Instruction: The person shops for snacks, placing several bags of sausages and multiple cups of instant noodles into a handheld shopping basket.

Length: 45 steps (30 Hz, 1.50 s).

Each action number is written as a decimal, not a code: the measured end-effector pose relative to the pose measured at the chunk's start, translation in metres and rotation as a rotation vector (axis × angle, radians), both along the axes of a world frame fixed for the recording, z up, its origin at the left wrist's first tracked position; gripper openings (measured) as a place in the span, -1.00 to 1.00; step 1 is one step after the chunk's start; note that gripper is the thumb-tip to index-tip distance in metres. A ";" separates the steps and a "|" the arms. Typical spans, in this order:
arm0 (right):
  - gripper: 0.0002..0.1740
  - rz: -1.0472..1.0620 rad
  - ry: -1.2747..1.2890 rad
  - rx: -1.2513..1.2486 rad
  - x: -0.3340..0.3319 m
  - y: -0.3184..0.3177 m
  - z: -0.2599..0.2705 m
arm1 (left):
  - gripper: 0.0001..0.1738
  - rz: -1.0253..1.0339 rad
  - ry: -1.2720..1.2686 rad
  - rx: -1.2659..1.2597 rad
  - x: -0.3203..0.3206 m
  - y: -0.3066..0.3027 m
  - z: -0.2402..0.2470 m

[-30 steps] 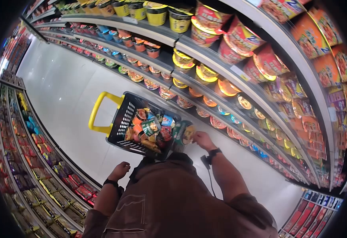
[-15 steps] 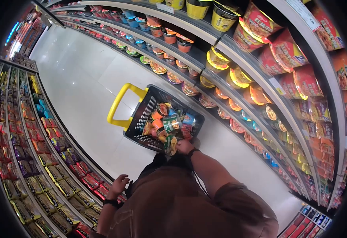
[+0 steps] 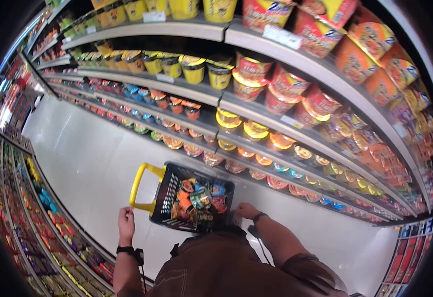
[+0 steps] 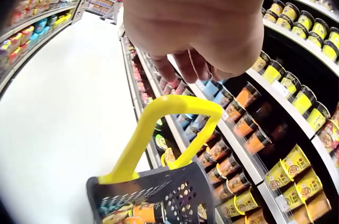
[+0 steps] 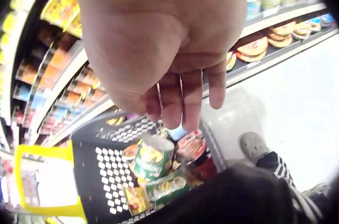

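Observation:
A dark grey shopping basket [image 3: 158,198] with perforated walls and a yellow handle [image 3: 137,184] stands in the aisle, close in front of the person. Inside lie instant noodle cups, among them a green-and-white cup [image 5: 152,156] and a second green cup [image 5: 168,187] near the basket's near side. The left hand [image 3: 126,225] is just beside the handle; in the left wrist view its loosely bent fingers [image 4: 185,68] hang above the yellow bar, holding nothing. At the basket's right side, the right hand [image 3: 247,211] is empty, its relaxed fingers [image 5: 192,102] pointing down.
Long shelves [image 3: 177,81] of noodle cups and bowls run along the far side of the aisle. Shelves of bagged packets [image 3: 53,222] line the left. Pale glossy floor [image 3: 87,158] lies between them. The person's shoe [image 5: 253,145] is beside the basket.
The right hand brought a green noodle cup from beside the basket over its near side, let it go inside, and moved back right. The left hand rose toward the handle. The head view shifted.

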State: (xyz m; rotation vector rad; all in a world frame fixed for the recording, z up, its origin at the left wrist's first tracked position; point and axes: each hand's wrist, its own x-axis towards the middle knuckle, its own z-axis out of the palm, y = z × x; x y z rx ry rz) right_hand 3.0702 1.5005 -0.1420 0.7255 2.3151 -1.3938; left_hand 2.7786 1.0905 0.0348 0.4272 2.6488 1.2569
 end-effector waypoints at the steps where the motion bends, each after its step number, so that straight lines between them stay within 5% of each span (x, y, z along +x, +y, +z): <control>1: -0.69 -0.094 -0.045 0.009 0.016 0.015 0.008 | -0.85 0.005 0.052 0.054 -0.017 0.017 0.009; 7: -0.68 -0.570 -0.131 -0.028 0.164 0.039 0.039 | -0.56 -0.130 0.382 -0.225 -0.105 0.066 -0.025; 10: -0.70 -0.899 -0.304 -0.245 0.251 -0.010 0.016 | -0.34 0.009 0.020 -0.443 -0.123 0.080 -0.051; 13: -0.72 -0.314 -0.417 -0.120 0.342 -0.051 -0.095 | -0.40 -0.167 -0.101 -0.380 -0.133 0.084 -0.069; 15: -0.67 0.241 -0.474 0.228 0.323 -0.079 -0.041 | -0.52 -0.162 -0.041 -0.418 -0.116 0.094 -0.048; 16: -0.59 0.364 -0.461 0.247 0.309 -0.087 -0.012 | -0.57 -0.084 -0.230 -0.323 -0.108 0.100 -0.033; 17: -0.62 -0.025 -0.505 -0.036 0.326 -0.092 -0.062 | -0.61 -0.005 -0.420 -0.224 -0.103 0.102 -0.024; 18: -0.64 -0.188 -0.548 -0.129 0.317 -0.092 -0.051 | -0.61 -0.016 -0.355 -0.304 -0.100 0.101 -0.022; 19: -0.65 -0.350 -0.586 -0.220 0.286 -0.093 -0.011 | -0.61 -0.015 -0.360 -0.300 -0.106 0.092 -0.039; 20: -0.66 -0.747 -0.651 -0.472 0.250 -0.087 0.035 | -0.60 -0.071 -0.239 -0.328 -0.116 0.078 -0.065; 21: -0.65 -0.568 -0.591 -0.411 0.254 -0.077 0.012 | -0.59 -0.127 -0.116 -0.355 -0.121 0.070 -0.078; 23: -0.69 0.448 -0.130 0.250 0.270 -0.037 -0.057 | -0.59 -0.106 -0.113 -0.343 -0.105 0.062 -0.065; 25: -0.72 0.202 -0.203 0.236 0.223 -0.008 -0.028 | -0.59 -0.076 -0.104 -0.328 -0.088 0.053 -0.051; 27: -0.73 -0.675 -0.265 -0.260 0.153 -0.001 0.058 | -0.60 -0.044 -0.091 -0.302 -0.074 0.040 -0.045; 33: -0.72 -0.526 -0.008 -0.208 0.086 0.026 0.075 | -0.62 0.021 -0.057 -0.359 -0.045 0.020 -0.035; 40: -0.67 -0.458 -0.261 -0.268 0.112 0.022 0.048 | -0.62 0.101 -0.051 -0.342 -0.027 0.016 -0.036; 43: -0.68 -0.016 -0.015 -0.019 0.163 0.029 -0.008 | -0.63 0.152 -0.044 -0.352 -0.021 0.021 -0.037; 45: -0.72 -0.540 -0.450 -0.354 0.169 0.023 0.007 | -0.65 0.200 -0.064 -0.308 -0.016 0.026 -0.035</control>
